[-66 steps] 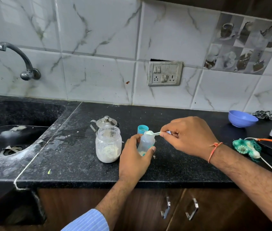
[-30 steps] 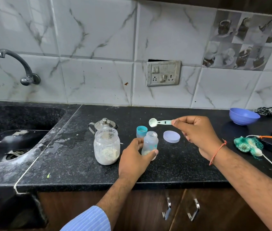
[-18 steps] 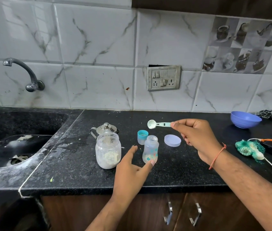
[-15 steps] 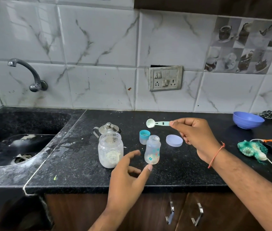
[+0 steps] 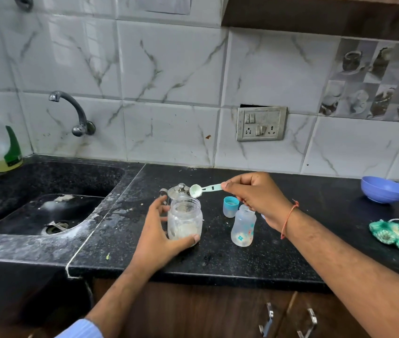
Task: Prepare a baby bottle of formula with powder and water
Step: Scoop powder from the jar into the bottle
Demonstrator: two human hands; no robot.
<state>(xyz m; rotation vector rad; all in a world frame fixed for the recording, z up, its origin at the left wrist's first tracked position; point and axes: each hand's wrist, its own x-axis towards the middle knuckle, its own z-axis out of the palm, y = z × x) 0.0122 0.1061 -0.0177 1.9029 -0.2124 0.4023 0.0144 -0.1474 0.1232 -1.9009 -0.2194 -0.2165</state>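
A clear powder jar point(image 5: 185, 219) with white formula at its bottom stands open on the black counter point(image 5: 218, 254). My left hand point(image 5: 159, 234) wraps around the jar's left side and base. My right hand point(image 5: 257, 198) pinches the handle of a pale green scoop point(image 5: 204, 189), whose bowl hangs just above the jar's mouth. The small clear baby bottle point(image 5: 243, 226) stands uncapped to the right of the jar, under my right wrist. Its teal cap point(image 5: 230, 206) sits just behind it.
A steel lidded pot point(image 5: 178, 190) stands right behind the jar. The black sink point(image 5: 44, 206) with a wall tap point(image 5: 71, 111) lies to the left, a detergent bottle point(image 5: 2, 142) at its far corner. A blue bowl point(image 5: 384, 192) and green mesh bundle point(image 5: 391, 235) sit right.
My left hand let go of the baby bottle and took hold of the powder jar. My right hand carried the scoop left, from above the bottle to above the jar. The view tilted up.
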